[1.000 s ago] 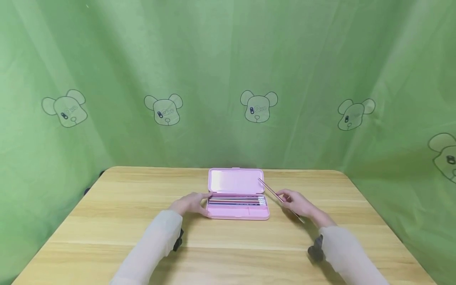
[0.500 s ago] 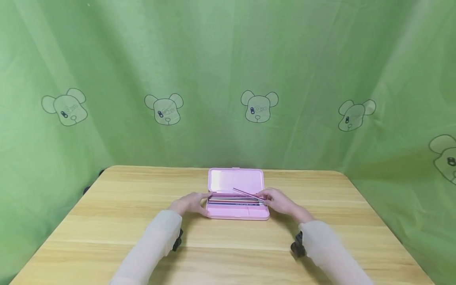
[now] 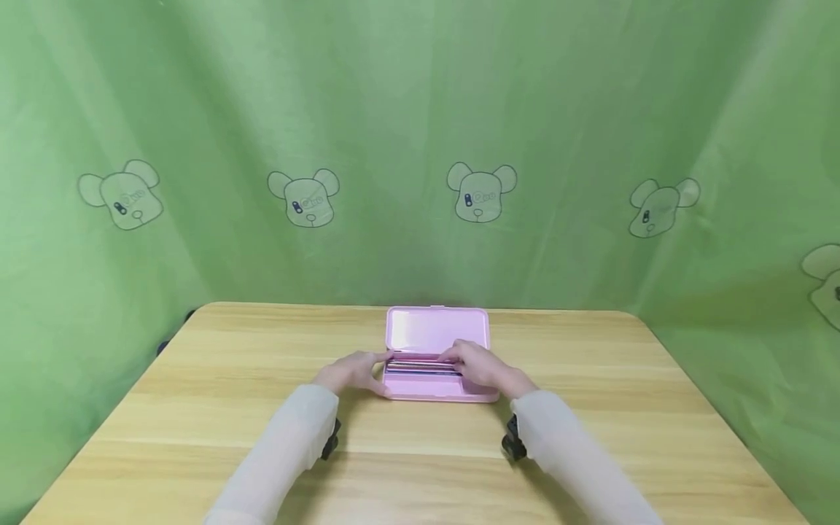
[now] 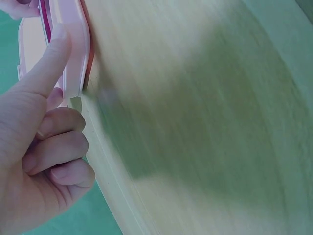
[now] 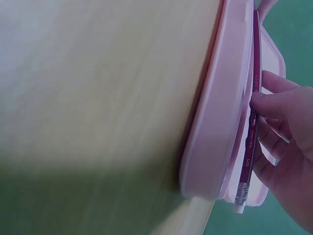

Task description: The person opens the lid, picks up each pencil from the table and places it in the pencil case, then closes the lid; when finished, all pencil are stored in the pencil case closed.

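A pink pencil case [image 3: 420, 386] lies with its lid up near the far edge of the table. Several pencils [image 3: 420, 367] fill its rear compartment, their right ends hidden by my hand. My left hand [image 3: 354, 370] grips the case's left end, thumb on the front wall and the other fingers curled, as the left wrist view shows. Over the right part of the case, my right hand [image 3: 482, 364] pinches a dark red pencil [image 5: 249, 147] between thumb and fingers. Its white eraser [image 5: 239, 208] points toward the right end of the case.
The wooden table [image 3: 420, 474] extends around the case. Behind it hangs a green curtain [image 3: 394, 109] printed with bear heads. The raised lid [image 3: 420, 329] stands at the back of the case.
My right hand has moved left, bringing the pencil from beside the case to over its rear compartment. My left hand keeps its hold on the case's left end.
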Motion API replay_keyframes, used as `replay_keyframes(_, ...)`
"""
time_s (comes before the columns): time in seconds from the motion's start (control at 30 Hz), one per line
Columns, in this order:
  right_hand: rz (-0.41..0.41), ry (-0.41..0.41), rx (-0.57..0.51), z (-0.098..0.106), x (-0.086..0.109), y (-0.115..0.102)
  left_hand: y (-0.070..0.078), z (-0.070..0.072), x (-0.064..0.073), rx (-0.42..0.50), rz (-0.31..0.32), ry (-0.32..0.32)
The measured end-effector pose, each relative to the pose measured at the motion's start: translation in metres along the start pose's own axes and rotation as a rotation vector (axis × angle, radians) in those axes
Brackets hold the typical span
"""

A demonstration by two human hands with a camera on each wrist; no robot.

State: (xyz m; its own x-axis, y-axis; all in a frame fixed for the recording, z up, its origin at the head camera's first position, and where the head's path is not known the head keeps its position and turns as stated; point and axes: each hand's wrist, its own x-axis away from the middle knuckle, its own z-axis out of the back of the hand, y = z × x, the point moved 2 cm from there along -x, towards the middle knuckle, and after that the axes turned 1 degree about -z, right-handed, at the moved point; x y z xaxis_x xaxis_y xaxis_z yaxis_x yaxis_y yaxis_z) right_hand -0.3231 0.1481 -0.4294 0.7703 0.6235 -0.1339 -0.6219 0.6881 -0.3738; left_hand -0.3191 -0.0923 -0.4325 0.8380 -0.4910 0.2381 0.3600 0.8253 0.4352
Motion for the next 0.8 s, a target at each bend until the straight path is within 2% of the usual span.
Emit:
replay_keyframes(0.33, -0.038, -0.023, 0.017, -0.005, -0.007, 0.001, 0.003, 0.000, 0.001, 0.025, 0.012, -0.001)
replay_keyframes(0.57, 0.013, -0.025, 0.111, -0.008, -0.013, -0.001, 0.002, 0.000, 0.002, 0.018, 0.023, 0.001)
replay_keyframes(0.8, -0.034, -0.019, 0.114, -0.009, -0.014, -0.001, 0.000, 0.001, 0.001, 0.002, 0.021, 0.005)
